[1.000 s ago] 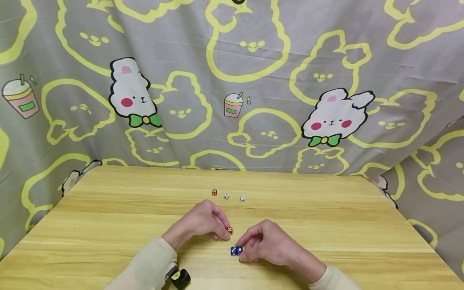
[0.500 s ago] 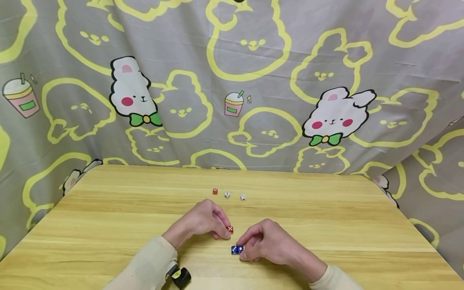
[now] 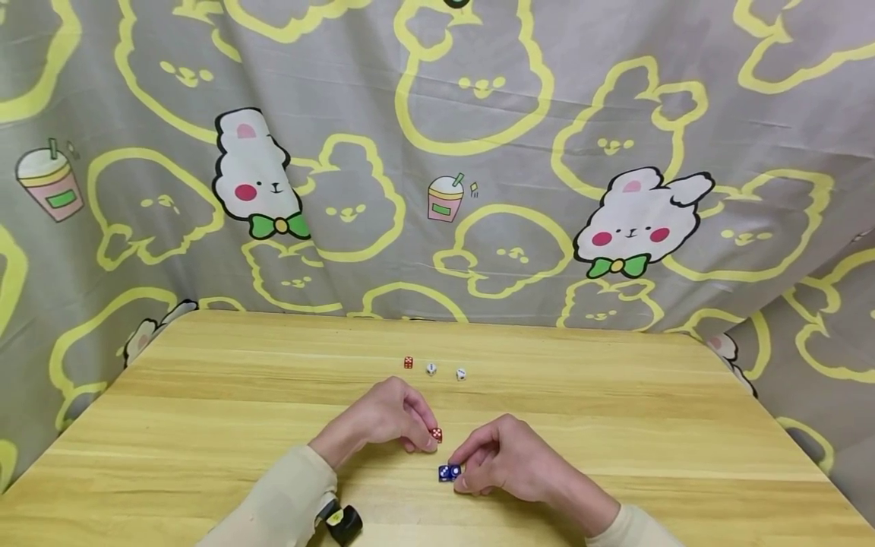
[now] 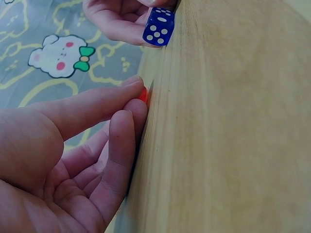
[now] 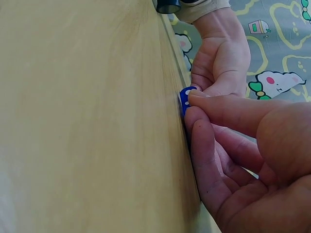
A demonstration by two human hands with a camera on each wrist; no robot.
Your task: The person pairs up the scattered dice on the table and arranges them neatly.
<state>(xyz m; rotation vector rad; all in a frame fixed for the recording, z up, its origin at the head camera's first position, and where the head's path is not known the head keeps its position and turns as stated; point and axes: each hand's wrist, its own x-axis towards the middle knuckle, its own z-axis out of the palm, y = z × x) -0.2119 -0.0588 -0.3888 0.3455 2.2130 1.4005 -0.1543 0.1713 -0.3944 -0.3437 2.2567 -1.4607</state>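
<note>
My left hand [image 3: 390, 414] pinches a red die [image 3: 437, 434] with white pips between thumb and finger, low over the table. Only a sliver of that red die [image 4: 143, 94] shows past the fingertips in the left wrist view. To the right and nearer the body, my right hand [image 3: 509, 460] pinches the right one of two blue dice. This blue die [image 3: 456, 472] stands side by side with the other blue die [image 3: 444, 473], just left of it. From the right wrist, the fingers cover most of the blue pair.
Farther back on the wooden table [image 3: 239, 395] a red die [image 3: 408, 363], a white die [image 3: 431, 369] and another white die [image 3: 461, 374] lie in a loose row. A patterned curtain [image 3: 369, 182] hangs behind the table. A black wrist device [image 3: 344, 524] sits by the left sleeve.
</note>
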